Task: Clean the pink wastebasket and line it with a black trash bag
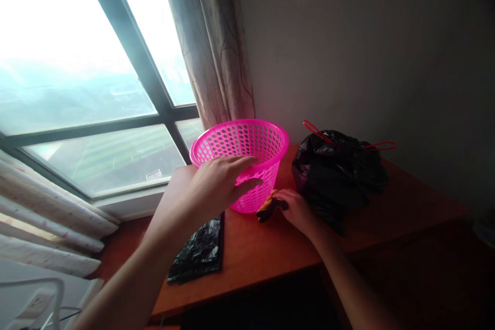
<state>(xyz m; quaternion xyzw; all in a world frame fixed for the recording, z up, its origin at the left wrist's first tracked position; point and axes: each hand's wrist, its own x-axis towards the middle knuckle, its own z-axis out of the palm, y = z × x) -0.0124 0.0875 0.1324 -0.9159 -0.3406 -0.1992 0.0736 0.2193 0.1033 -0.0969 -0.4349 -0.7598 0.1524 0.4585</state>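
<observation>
A bright pink basket [266, 165] with a pattern of holes stands upright on the reddish-brown desk. My left hand [222, 180] is in front of its near rim, thumb and fingers apart; whether it touches the basket I cannot tell. Low beside the basket's right side, my right hand [296, 209] is closed on a limp yellow and dark brown banana peel [267, 209]. To the right of that hand sits a bunched black garbage bag [344, 165] with red drawstrings. A folded black plastic bag [203, 250] lies flat below my left forearm.
The desk [255, 247] ends in a front edge with dark space below. A window [77, 62] and a long curtain [209, 36] are behind and left of the basket. A power strip [36, 304] shows at lower left.
</observation>
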